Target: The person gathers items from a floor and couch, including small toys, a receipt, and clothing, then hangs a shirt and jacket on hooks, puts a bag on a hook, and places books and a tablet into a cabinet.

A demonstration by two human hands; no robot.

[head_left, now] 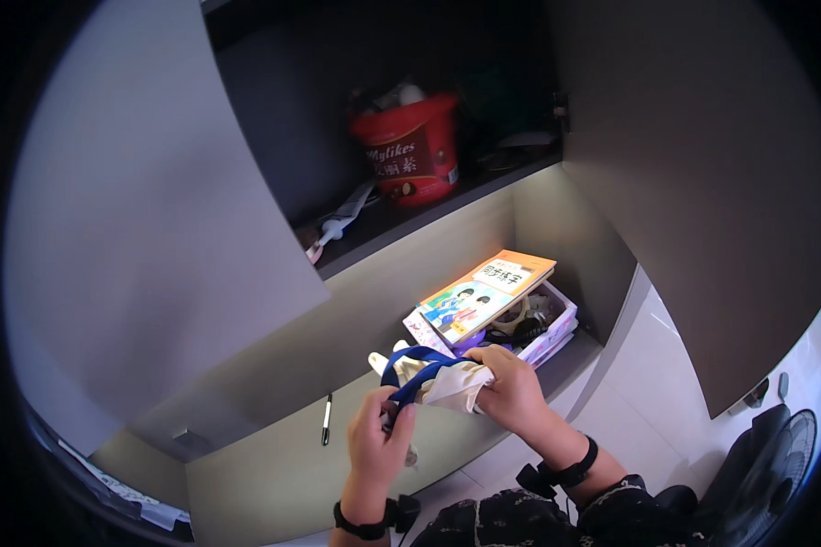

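My left hand [380,438] is closed on a blue strap [414,356], which curves in a loop across the front of a crumpled cream-white bundle. My right hand [517,390] grips the other side of this cream-white bundle [456,384], thumb on top. What the bundle is made of, cloth or something else, I cannot make out. Both hands hold it just above the shelf edge, close to a floral-patterned box [559,332]. An orange-covered book [486,296] lies tilted across that box, and mixed small items show inside it.
A black-and-white pen [327,420] lies on the shelf [274,474]. In the dark compartment above stands a full red bucket [410,150], with a white tube [345,214] beside it. An open cabinet door [702,182] hangs at the right; a fan [780,474] is at the lower right.
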